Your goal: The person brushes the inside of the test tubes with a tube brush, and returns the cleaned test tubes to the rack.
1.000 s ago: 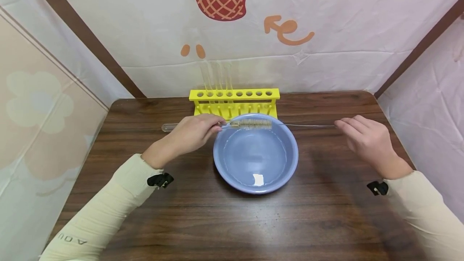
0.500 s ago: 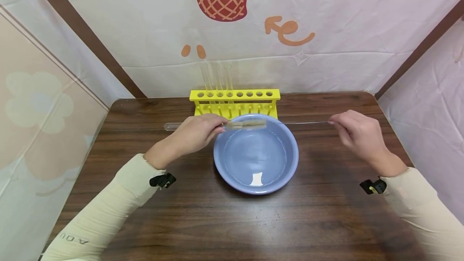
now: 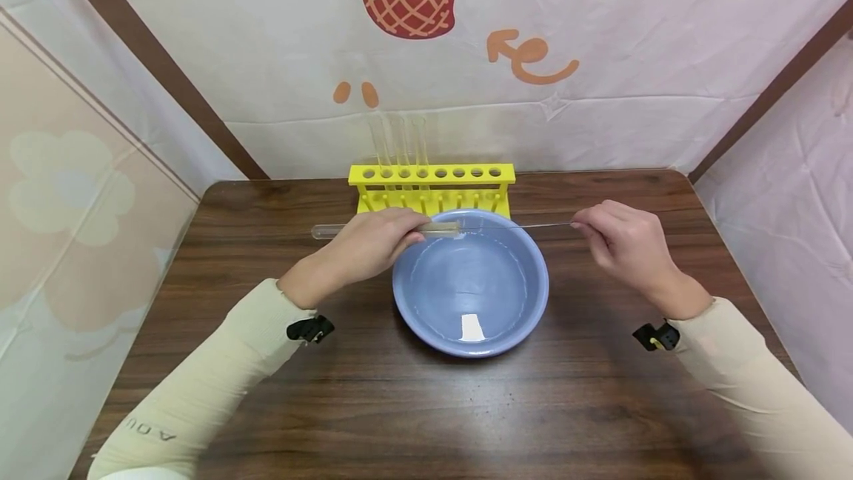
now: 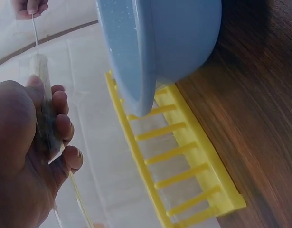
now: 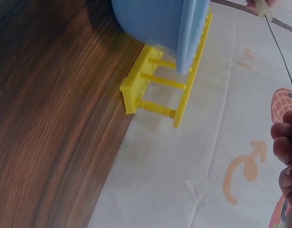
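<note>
My left hand (image 3: pixel 369 243) grips a clear glass test tube (image 3: pixel 326 231), held sideways with its mouth to the right, over the back of a blue basin (image 3: pixel 469 350). Inside the tube sits the bristle head of a test tube brush (image 3: pixel 443 228), partly hidden by the fingers. From the mouth the thin wire handle (image 3: pixel 543 225) runs right to my right hand (image 3: pixel 623 243), whose fingertips pinch it. In the left wrist view, the fingers (image 4: pixel 64 126) curl round the tube. Curled fingers (image 5: pixel 284 149) also show on the wire in the right wrist view.
Water lies in the basin, which stands mid-table. Behind it is a yellow test tube rack (image 3: pixel 460 170) with 3 clear test tubes (image 3: pixel 421 143) upright in its left part. A printed cloth (image 3: pixel 280 58) hangs behind the brown wooden table (image 3: pixel 400 421).
My right hand has moved left, pushing the brush head from outside the mouth into the tube. My left hand and the tube have shifted slightly right.
</note>
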### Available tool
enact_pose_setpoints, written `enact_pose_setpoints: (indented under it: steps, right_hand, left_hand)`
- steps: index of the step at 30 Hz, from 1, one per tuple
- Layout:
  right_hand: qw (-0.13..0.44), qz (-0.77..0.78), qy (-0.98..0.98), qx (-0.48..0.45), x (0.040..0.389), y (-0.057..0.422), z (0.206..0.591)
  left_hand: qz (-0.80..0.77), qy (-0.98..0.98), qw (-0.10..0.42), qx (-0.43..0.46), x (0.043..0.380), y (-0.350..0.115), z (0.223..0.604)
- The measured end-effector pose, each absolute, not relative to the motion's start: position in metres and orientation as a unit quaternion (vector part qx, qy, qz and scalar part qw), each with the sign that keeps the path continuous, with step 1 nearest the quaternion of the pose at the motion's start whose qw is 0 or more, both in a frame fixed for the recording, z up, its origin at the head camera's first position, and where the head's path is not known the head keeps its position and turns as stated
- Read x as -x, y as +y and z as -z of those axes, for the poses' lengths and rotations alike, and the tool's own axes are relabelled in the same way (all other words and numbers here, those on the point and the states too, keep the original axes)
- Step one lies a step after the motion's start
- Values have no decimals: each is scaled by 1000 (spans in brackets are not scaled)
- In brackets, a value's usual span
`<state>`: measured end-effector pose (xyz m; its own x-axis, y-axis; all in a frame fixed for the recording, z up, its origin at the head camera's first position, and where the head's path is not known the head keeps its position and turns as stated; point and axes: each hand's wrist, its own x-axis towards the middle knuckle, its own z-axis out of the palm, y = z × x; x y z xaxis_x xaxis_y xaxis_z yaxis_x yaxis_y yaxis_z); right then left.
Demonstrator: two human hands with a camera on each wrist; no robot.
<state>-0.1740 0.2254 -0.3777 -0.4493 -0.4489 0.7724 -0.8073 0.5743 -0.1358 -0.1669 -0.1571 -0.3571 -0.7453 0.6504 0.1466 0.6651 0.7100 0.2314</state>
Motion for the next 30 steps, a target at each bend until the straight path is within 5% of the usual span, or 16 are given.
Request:
enact_pose_setpoints:
  steps: [26, 30]
  right_hand:
    - [301, -253, -809, -436, 175, 167, 379]
    - [254, -276, -835, -404, 172, 165, 380]
  left_hand:
    - [165, -921, -19, 351, 169, -126, 355]
    - [168, -919, -13, 358, 170, -128, 356]
